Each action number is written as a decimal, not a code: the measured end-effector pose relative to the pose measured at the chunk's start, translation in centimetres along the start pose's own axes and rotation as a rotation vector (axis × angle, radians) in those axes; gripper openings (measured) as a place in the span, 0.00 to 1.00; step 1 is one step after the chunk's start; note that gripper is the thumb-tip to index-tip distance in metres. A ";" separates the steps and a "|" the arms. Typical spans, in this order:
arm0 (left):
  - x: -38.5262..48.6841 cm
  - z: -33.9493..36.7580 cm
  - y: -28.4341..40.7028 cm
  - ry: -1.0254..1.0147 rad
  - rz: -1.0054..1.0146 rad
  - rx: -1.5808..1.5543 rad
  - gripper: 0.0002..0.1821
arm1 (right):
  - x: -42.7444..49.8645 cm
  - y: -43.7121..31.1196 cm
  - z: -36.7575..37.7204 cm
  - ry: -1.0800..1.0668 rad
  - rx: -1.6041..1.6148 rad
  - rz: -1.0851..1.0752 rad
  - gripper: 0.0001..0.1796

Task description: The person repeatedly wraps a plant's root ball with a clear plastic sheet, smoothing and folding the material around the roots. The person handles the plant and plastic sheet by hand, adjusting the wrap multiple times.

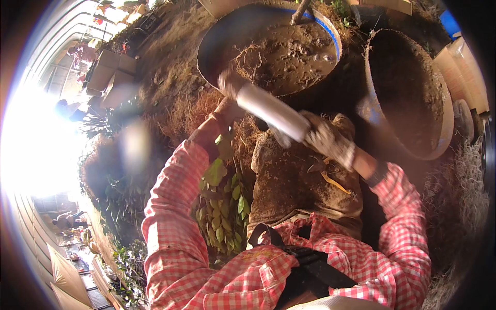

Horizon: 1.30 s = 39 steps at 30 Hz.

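Observation:
A pale roll (273, 112), possibly plastic film, slants across the space above my knees, blurred by motion. My left hand (231, 83), in a muddy glove, is at its upper left end, near the rim of the mud basin (338, 37). The gloved right hand (329, 139) grips the lower right end. On my mud-stained lap (285, 178) lie pruning shears with yellow handles (335, 183). Bare-root plants with green leaves (221, 217) lie beside my left leg, and their brown roots (186, 112) reach toward the basin.
Brown slurry fills the basin, with a wooden stick (300, 13) standing in it. A second mud-smeared tub (447, 124) stands at right, near cardboard boxes (461, 73). Pale fibrous strands (471, 182) lie at far right. More boxes (110, 71) and a distant person (68, 220) appear at left.

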<state>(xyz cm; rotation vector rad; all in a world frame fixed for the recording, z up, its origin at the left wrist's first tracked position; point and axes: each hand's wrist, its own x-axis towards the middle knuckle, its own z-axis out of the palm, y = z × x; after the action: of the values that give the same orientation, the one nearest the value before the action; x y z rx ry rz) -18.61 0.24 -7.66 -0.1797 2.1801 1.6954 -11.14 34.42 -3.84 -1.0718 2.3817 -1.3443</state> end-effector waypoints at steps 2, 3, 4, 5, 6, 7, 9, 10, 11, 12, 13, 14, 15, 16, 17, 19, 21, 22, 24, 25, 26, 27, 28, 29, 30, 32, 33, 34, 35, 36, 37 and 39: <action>-1.9 2.2 1.4 0.119 0.039 -0.289 0.25 | 5.1 1.0 1.6 0.017 -0.162 -0.026 0.25; -2.7 3.0 2.0 0.166 0.059 -0.415 0.25 | 7.2 1.2 2.4 0.029 -0.347 -0.024 0.24; -3.4 3.3 2.6 0.191 0.060 -0.497 0.25 | 9.1 1.1 3.2 0.008 -0.483 0.004 0.24; -4.0 3.6 3.0 0.204 0.052 -0.550 0.26 | 10.6 1.0 3.8 -0.006 -0.608 0.026 0.23; -4.3 3.5 3.5 0.166 -0.108 -0.695 0.23 | 11.5 0.8 4.4 -0.037 -0.677 0.059 0.23; -4.6 3.3 3.9 0.127 -0.064 -0.503 0.23 | 11.9 0.4 4.9 -0.051 -0.704 0.092 0.23; -4.7 2.5 4.4 0.046 0.019 -0.120 0.22 | 11.7 -0.2 5.1 -0.051 -0.611 0.178 0.22; -4.9 2.2 4.5 0.083 -0.077 -0.095 0.21 | 11.4 -0.4 4.9 -0.074 -0.533 0.254 0.21; -5.0 1.8 4.8 0.038 -0.022 0.083 0.16 | 11.2 -0.4 4.0 0.142 -0.391 0.184 0.19; -5.2 1.6 4.9 -0.003 0.035 0.264 0.14 | 11.2 -0.4 3.2 0.400 -0.190 0.042 0.18; -5.3 1.3 5.2 -0.012 0.063 0.514 0.16 | 11.3 0.0 1.7 0.465 -0.246 -0.006 0.24; -5.5 1.2 5.4 0.028 0.109 0.492 0.14 | 12.2 0.4 -0.2 0.458 -0.323 -0.124 0.25; -5.5 0.9 5.7 0.061 0.084 0.482 0.14 | 13.6 1.1 -2.5 0.416 -0.364 -0.183 0.26; -5.4 0.5 5.9 0.097 0.094 0.507 0.17 | 15.1 2.0 -4.8 0.417 -0.455 -0.109 0.27; -5.0 0.2 6.2 0.102 0.172 0.501 0.23 | 16.9 3.0 -7.0 0.459 -0.483 -0.104 0.27; -3.8 -1.1 6.7 0.116 0.313 0.566 0.20 | 20.8 5.5 -11.6 0.421 -0.629 0.048 0.24; -1.7 -2.8 7.3 0.123 0.627 0.662 0.18 | 22.6 7.6 -13.3 0.288 -0.435 0.250 0.24; -1.0 -3.2 7.2 0.127 0.672 0.596 0.16 | 22.9 8.4 -13.9 0.165 -0.679 0.225 0.24; 0.1 -3.7 7.2 0.174 0.719 0.518 0.13 | 21.3 9.5 -13.5 -0.118 -1.227 0.129 0.20; 0.5 -3.6 7.2 0.213 0.711 0.502 0.13 | 19.8 9.7 -12.7 -0.239 -1.159 0.175 0.18; 0.7 -3.4 7.3 0.152 0.601 0.410 0.13 | 18.3 9.7 -12.3 -0.315 -1.195 0.079 0.19; 0.6 -3.1 7.3 0.105 0.488 0.320 0.13 | 16.7 9.5 -12.0 -0.383 -1.228 -0.021 0.19; 0.7 -2.6 7.5 0.080 0.388 0.171 0.13 | 15.4 9.1 -11.3 -0.307 -1.214 -0.024 0.20; 0.7 -2.2 7.7 0.045 0.311 0.017 0.14 | 14.1 8.5 -10.7 -0.234 -1.197 -0.030 0.20; 0.8 -1.8 7.9 0.034 0.225 -0.025 0.12 | 13.4 7.8 -10.3 -0.155 -1.188 -0.029 0.21; 1.2 -1.6 7.9 0.141 0.279 0.093 0.11 | 12.5 6.0 -10.1 -0.150 -1.340 -0.227 0.22; 1.7 -1.7 7.6 0.123 0.438 0.294 0.10 | 12.3 5.0 -10.2 -0.144 -1.355 -0.318 0.22; 2.3 -2.0 7.1 0.140 0.609 0.505 0.10 | 12.6 4.0 -10.9 -0.216 -1.320 -0.379 0.20; 3.0 -2.2 6.4 0.191 0.804 0.718 0.10 | 13.0 3.1 -11.7 -0.091 -1.180 -0.637 0.14; 3.7 -3.0 5.7 0.242 1.151 1.209 0.10 | 13.6 2.3 -12.7 -0.117 -1.110 -0.641 0.12; 4.3 -3.4 4.5 0.235 1.244 1.271 0.12 | 14.3 1.8 -13.7 -0.181 -1.036 -0.626 0.09; 5.4 -3.7 2.7 0.092 1.016 0.640 0.15 | 16.2 1.7 -15.7 -0.079 -0.759 -0.783 0.10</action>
<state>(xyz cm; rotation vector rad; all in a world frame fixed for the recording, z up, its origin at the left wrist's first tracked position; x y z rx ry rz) -25.20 -1.95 -6.42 1.2071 2.9834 1.2146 -31.32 34.39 6.39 -2.3719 2.5503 -0.4367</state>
